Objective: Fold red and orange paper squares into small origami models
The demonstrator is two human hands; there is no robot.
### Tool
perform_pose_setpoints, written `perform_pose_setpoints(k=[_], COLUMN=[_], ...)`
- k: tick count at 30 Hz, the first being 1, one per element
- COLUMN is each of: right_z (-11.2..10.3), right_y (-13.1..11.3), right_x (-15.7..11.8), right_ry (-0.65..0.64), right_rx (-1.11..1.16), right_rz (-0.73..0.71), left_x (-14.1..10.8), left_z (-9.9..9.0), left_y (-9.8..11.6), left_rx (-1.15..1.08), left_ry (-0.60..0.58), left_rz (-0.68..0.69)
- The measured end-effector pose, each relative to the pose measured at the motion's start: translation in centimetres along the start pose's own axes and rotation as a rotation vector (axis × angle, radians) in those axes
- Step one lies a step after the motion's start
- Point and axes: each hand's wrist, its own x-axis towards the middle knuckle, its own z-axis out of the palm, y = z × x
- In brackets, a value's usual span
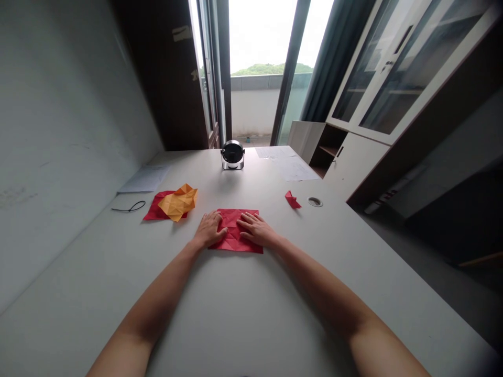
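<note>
On the table (pixel 236 314), spread left fingers (pixel 214 215) and right fingers (pixel 247 219) touch rectangular, creased red paper (pixel 233 241).

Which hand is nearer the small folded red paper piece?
Right. The right hand is left of the small folded red paper piece and lower in view; the left hand is farther left; both touch the creased red paper sheet.

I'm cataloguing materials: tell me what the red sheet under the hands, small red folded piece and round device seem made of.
Red sheet: matte paper, judging by its creases and straight edges.
Small red folded piece: probably similar matte paper, given its angular folds.
Round device: shiny silvery rim and stand, perhaps metal or coated plastic; dark face, material unclear.
</note>
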Motion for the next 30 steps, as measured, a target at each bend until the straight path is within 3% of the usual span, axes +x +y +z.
perform_pose_setpoints(k=[9,14,19,30], right_z=[-0.7,-0.9,-1.2,-2.0], right_y=[0.2,0.2,0.2,-0.2], right_x=[-0.2,-0.3,-0.5,-0.8], right_ry=[0.027,0.062,0.098,0.107], right_rx=[0.031,0.045,0.102,0.157], right_rz=[0.001,-0.019,-0.135,-0.23], left_x=[0.1,0.3,0.5,0.6], left_z=[0.0,-0.2,0.3,0.6], left_y=[0.0,-0.3,-1.4,-2.1], left_rx=[-0.047,-0.052,0.001,-0.023], left_ry=[-0.042,0.047,0.157,0.102], left_rz=[-0.028,-0.019,-0.163,-0.188])
